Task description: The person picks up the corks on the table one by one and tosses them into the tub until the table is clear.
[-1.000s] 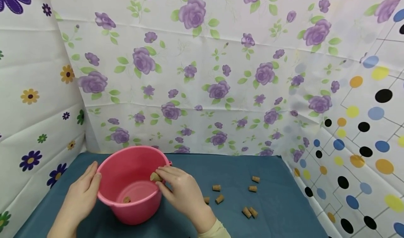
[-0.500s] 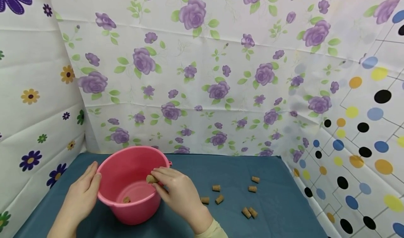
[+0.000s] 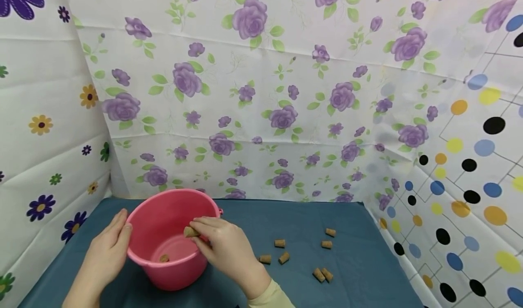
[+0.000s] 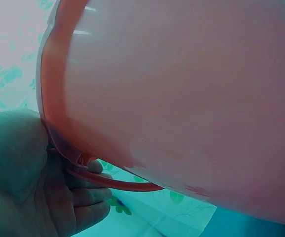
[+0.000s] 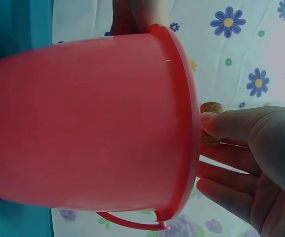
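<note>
A pink bucket (image 3: 175, 275) stands on the left of the blue table, with a cork (image 3: 164, 258) lying on its floor. My left hand (image 3: 100, 251) rests against the bucket's left rim, fingers fairly straight; in the left wrist view its fingers (image 4: 90, 197) lie beside the bucket's handle (image 4: 120, 184). With thumb and fingers, my right hand (image 3: 229, 249) pinches another cork (image 3: 190, 232) just over the bucket's right rim. From the right wrist camera that cork (image 5: 212, 106) shows beyond the rim, partly covered by the thumb.
Several loose corks lie on the blue tablecloth (image 3: 367, 276) right of the bucket, among them a near pair (image 3: 318, 275) and a far one (image 3: 331, 232). A flowered cloth (image 3: 261, 94) hangs behind the table, and patterned cloths hang at both sides.
My right hand has moved a little left, carrying the pinched cork farther over the bucket's opening. The left hand and the bucket have stayed in place.
</note>
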Motion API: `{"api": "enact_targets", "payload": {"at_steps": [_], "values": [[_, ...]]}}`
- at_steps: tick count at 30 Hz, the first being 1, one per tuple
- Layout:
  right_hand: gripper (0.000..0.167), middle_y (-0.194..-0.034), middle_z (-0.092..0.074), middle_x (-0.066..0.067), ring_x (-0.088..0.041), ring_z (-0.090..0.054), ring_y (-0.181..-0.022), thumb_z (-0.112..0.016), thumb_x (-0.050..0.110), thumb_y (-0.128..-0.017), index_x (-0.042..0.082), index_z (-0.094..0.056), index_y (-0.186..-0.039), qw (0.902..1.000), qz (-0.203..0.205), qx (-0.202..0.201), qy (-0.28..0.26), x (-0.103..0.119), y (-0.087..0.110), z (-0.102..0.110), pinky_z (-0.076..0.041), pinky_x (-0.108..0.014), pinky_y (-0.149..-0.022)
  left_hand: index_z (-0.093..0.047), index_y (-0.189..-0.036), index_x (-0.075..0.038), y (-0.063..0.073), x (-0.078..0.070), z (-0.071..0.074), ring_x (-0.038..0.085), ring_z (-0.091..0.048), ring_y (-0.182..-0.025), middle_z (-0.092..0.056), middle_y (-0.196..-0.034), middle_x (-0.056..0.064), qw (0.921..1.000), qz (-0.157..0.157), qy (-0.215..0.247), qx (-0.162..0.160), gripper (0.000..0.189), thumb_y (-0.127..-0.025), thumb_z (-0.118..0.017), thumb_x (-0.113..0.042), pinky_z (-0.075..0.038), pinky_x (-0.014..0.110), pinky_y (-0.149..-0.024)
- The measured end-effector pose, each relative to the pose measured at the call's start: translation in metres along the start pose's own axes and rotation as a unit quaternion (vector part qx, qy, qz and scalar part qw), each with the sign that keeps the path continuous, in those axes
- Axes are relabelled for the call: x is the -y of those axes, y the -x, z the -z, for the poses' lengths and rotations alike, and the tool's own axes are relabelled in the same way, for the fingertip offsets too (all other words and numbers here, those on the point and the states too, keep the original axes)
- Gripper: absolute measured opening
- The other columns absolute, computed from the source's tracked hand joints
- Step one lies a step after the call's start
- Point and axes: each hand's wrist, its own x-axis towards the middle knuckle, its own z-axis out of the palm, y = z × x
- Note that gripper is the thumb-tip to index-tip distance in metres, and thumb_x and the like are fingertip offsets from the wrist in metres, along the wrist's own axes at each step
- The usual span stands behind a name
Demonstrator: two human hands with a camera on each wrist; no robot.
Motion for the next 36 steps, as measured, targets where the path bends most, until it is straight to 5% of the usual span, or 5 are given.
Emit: {"api": "enact_targets", "payload": {"at_steps": [25, 36], "values": [[0.034, -0.126, -0.077, 0.006, -0.003, -0.069, -0.12, -0.081, 0.024, -0.099, 0.015, -0.078, -0.132, 0.9992, 0.009, 0.038, -0.001, 0.014, -0.011, -0.006, -0.056, -0.015, -0.094, -0.016, -0.161, 0.017, -0.001, 0.001, 0.003, 0.063, -0.015, -0.153, -0.014, -0.166, 0.041, 0.9999, -0.002, -0.004, 0.01, 0.071, -0.119, -0.022, -0.04, -0.02, 0.08, -0.117], [0.034, -0.123, -0.078, 0.009, 0.001, -0.07, -0.114, -0.08, 0.03, -0.1, 0.018, -0.079, -0.131, 0.9959, -0.003, 0.087, -0.022, 0.019, -0.021, -0.015, -0.053, -0.011, -0.095, -0.013, -0.162, 0.016, -0.001, 0.0, 0.004, 0.063, -0.013, -0.154, -0.011, -0.167, 0.041, 0.9997, 0.008, 0.001, 0.023, 0.073, -0.119, -0.021, -0.042, -0.019, 0.08, -0.117]]}}
